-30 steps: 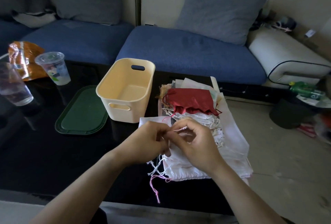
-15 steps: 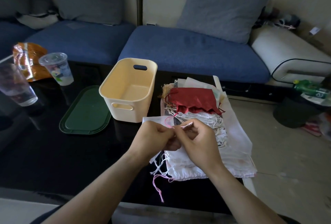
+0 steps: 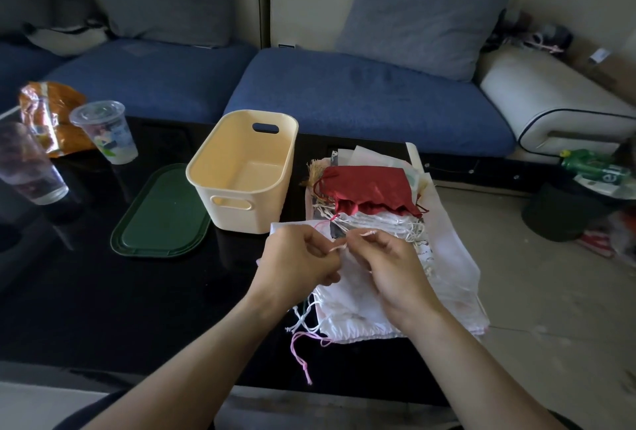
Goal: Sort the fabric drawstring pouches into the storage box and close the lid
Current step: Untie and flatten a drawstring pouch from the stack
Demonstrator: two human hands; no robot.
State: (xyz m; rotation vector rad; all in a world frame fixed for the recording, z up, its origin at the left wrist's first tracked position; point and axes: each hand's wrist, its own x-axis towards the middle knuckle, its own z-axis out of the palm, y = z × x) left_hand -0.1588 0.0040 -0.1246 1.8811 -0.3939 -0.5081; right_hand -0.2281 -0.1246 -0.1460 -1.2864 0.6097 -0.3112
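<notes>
Both hands have drawn slightly apart since a moment ago, so a short stretch of pink drawstring [image 3: 336, 248] now shows between them, while the box and lid stay where they were. Nearest the camera, the left hand [image 3: 298, 261] has its fingers curled and pinches one end of that cord, and the right hand [image 3: 389, 266] pinches the other end between thumb and forefinger, its other fingers curled above the cloth. Under both hands lies the pile of white drawstring pouches [image 3: 364, 305], spread on the near right part of the black table [image 3: 103, 292], with loose white and pink cords trailing off its near edge. Just beyond the hands, a red pouch [image 3: 368, 188] rests on top of the far end of the pile. To the left of the pile, close beside it, stands the cream storage box [image 3: 241, 175], open at the top with nothing visible inside. The dark green lid [image 3: 161, 212] lies flat on the table just left of the box. Farther left stand two clear plastic cups [image 3: 105, 132] and an orange snack bag [image 3: 48, 113]. Behind the table runs a blue sofa [image 3: 361, 92] with grey cushions.
</notes>
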